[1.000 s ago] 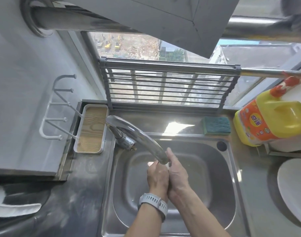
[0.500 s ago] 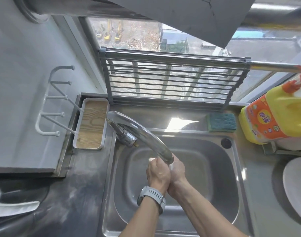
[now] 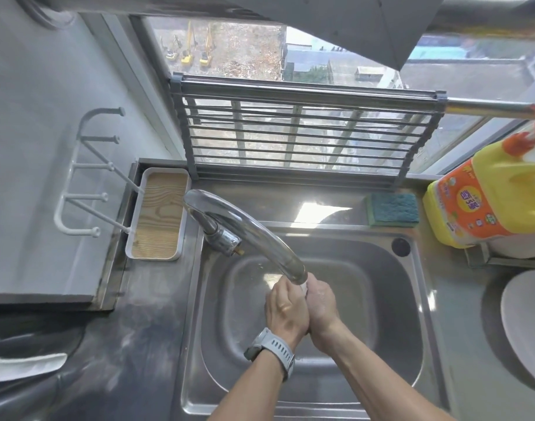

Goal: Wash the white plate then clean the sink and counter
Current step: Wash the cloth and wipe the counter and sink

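White plate [image 3: 524, 332], seen from the head camera, lies flat on the counter [image 3: 460, 323] to the right of the sink [image 3: 378, 302], partly cut by the frame edge and well apart from both hands. Sink as landmark: its basin holds no dishes, and the faucet [image 3: 245, 235] arcs from the sink's back-left corner to end over the middle of the basin. Directly under the spout, the left hand [image 3: 286, 311] and right hand [image 3: 322, 308] are pressed together, fingers curled closed around each other; something small and pale shows between them at the spout tip, but whether it is foam, water or an object cannot be told. The hands meet here presumably so that running water falls on both at once and drains into the basin. A grey watch [image 3: 273, 352] sits on the left wrist. Behind the sink on its right, a blue-green sponge [image 3: 393, 209] rests on the ledge, with a yellow detergent jug [image 3: 487, 202] just beside it, both within reach for scrubbing. Left of the sink stands a white tray with wooden base [image 3: 158, 215]. Behind the sink, a roll-up drying rack [image 3: 299, 138] leans upright against the window. Judged from this layout, the plate looks set aside, and sink and counter cleaning may remain.
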A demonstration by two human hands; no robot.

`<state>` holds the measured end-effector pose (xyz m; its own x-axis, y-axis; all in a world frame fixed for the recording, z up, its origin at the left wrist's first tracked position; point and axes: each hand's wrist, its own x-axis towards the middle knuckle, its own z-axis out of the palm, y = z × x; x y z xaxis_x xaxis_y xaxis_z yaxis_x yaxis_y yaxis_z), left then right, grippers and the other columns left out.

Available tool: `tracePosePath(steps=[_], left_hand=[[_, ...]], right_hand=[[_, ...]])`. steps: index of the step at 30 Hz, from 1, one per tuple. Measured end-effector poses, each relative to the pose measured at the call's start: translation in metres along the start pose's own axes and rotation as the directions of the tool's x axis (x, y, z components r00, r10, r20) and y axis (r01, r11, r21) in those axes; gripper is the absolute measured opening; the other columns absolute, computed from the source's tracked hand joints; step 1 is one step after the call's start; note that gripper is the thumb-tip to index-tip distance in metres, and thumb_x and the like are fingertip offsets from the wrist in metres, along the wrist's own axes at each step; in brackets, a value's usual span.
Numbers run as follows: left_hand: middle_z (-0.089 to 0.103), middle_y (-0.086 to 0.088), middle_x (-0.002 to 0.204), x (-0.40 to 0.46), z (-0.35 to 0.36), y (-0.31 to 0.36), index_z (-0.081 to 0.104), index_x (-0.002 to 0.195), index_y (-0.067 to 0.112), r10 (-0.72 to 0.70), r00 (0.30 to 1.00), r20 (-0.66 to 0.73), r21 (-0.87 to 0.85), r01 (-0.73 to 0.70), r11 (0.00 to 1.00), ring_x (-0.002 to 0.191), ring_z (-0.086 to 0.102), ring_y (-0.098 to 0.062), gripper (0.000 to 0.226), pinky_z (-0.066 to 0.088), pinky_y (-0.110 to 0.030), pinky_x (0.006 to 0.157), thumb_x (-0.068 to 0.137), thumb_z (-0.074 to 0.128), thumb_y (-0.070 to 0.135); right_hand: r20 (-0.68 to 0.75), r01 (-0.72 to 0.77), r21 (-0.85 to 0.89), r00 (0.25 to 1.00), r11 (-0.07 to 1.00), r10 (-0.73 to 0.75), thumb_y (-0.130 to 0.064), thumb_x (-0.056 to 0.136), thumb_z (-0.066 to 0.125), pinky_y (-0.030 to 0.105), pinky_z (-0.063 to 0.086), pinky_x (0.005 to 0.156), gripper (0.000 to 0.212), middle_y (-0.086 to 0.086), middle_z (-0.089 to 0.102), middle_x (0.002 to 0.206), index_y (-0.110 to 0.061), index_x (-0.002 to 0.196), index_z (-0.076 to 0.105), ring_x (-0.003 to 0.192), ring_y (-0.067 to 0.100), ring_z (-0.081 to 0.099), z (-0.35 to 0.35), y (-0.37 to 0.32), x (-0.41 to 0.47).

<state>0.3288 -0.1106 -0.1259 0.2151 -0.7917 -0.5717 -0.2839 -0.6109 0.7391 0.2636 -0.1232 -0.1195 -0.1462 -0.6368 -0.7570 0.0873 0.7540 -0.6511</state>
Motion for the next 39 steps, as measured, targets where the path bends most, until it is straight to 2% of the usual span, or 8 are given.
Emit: tracePosePath(steps=[4, 10, 14, 19, 24, 32, 36, 39], left_hand=[[0.068, 0.000, 0.086, -0.003, -0.005, -0.001, 0.053, 0.076, 0.026, 0.099, 0.993, 0.061, 0.144, -0.107, 0.984, 0.083, 0.060, -0.021, 0.035, 0.039, -0.034, 0.073, 0.097, 0.031, 0.042], [0.071, -0.002, 0.100, 0.003, -0.034, -0.024, 0.063, 0.098, 0.022, 0.132, 0.991, 0.006, 0.379, -0.124, 0.917, 0.096, 0.065, -0.025, 0.030, 0.051, -0.040, 0.084, 0.102, 0.042, 0.043], [0.070, 0.000, 0.104, 0.003, -0.072, -0.045, 0.065, 0.106, 0.020, 0.317, 0.945, -0.086, 0.521, -0.228, 0.822, 0.096, 0.064, -0.021, 0.015, 0.049, -0.034, 0.083, 0.101, 0.051, 0.019], [0.074, -0.009, 0.099, -0.003, -0.124, -0.066, 0.068, 0.110, 0.009, 0.404, 0.851, -0.335, 0.487, -0.210, 0.848, 0.090, 0.067, -0.030, 0.043, 0.047, -0.031, 0.079, 0.082, 0.048, -0.018], [0.071, -0.007, 0.095, -0.008, -0.147, -0.078, 0.066, 0.110, 0.010, 0.425, 0.817, -0.391, 0.398, -0.266, 0.878, 0.088, 0.066, -0.028, 0.037, 0.056, -0.040, 0.080, 0.092, 0.042, -0.012], [0.073, -0.008, 0.099, -0.008, -0.107, -0.074, 0.068, 0.107, 0.009, 0.411, 0.866, -0.284, 0.390, -0.287, 0.875, 0.093, 0.066, -0.029, 0.032, 0.052, -0.040, 0.085, 0.095, 0.045, -0.009], [0.072, -0.005, 0.098, -0.008, -0.086, -0.071, 0.068, 0.105, 0.009, 0.406, 0.886, -0.225, 0.396, -0.298, 0.869, 0.093, 0.065, -0.024, 0.029, 0.049, -0.035, 0.084, 0.094, 0.048, -0.008], [0.070, -0.004, 0.097, -0.005, -0.075, -0.072, 0.067, 0.103, 0.011, 0.384, 0.906, -0.178, 0.379, -0.297, 0.877, 0.093, 0.066, -0.025, 0.028, 0.055, -0.045, 0.085, 0.095, 0.046, -0.006]], right_hand=[[-0.001, 0.036, -0.011, 0.999, 0.999, -0.036, -0.020, 0.093, 0.050, 0.022, 0.023, 0.044, 0.043, -0.003, 0.037, 0.048, -0.020, 0.051, 0.040, 0.046, 0.013, 0.030, -0.012, 0.005, -0.005], [0.125, -0.259, 0.249, 0.964, 0.933, 0.234, -0.032, 0.083, 0.072, 0.029, 0.050, 0.057, 0.037, 0.010, 0.068, 0.088, -0.006, 0.109, 0.070, 0.073, 0.023, 0.063, -0.016, 0.031, 0.004], [0.091, -0.377, 0.434, 0.922, 0.818, 0.377, -0.032, 0.081, 0.070, 0.037, 0.056, 0.062, 0.020, 0.011, 0.064, 0.085, -0.016, 0.092, 0.066, 0.073, 0.027, 0.059, 0.011, 0.053, 0.008], [0.073, -0.250, 0.336, 0.968, 0.908, 0.239, -0.035, 0.083, 0.069, 0.035, 0.053, 0.064, 0.056, 0.013, 0.061, 0.119, -0.024, 0.133, 0.048, 0.095, 0.033, 0.064, 0.116, 0.050, 0.042], [0.070, -0.094, -0.181, 0.992, 0.979, 0.109, -0.021, 0.107, 0.031, 0.036, 0.031, 0.112, 0.043, 0.022, 0.046, 0.147, -0.001, 0.144, 0.044, 0.136, 0.037, 0.043, 0.165, 0.059, 0.070], [0.373, 0.112, -0.855, 0.812, 0.507, 0.450, -0.024, 0.100, 0.047, 0.034, 0.042, 0.096, 0.032, 0.020, 0.056, 0.138, -0.006, 0.123, 0.061, 0.125, 0.034, 0.053, 0.054, 0.107, 0.006], [0.184, 0.037, -0.948, 0.875, 0.316, 0.448, -0.022, 0.105, 0.037, 0.034, 0.039, 0.100, 0.042, 0.021, 0.051, 0.143, 0.001, 0.138, 0.050, 0.130, 0.034, 0.050, -0.042, 0.089, 0.009], [0.052, 0.066, -0.998, 0.913, -0.022, 0.404, -0.021, 0.103, 0.041, 0.040, 0.036, 0.112, 0.044, 0.018, 0.047, 0.149, -0.006, 0.144, 0.048, 0.138, 0.035, 0.043, -0.121, 0.086, 0.023]])
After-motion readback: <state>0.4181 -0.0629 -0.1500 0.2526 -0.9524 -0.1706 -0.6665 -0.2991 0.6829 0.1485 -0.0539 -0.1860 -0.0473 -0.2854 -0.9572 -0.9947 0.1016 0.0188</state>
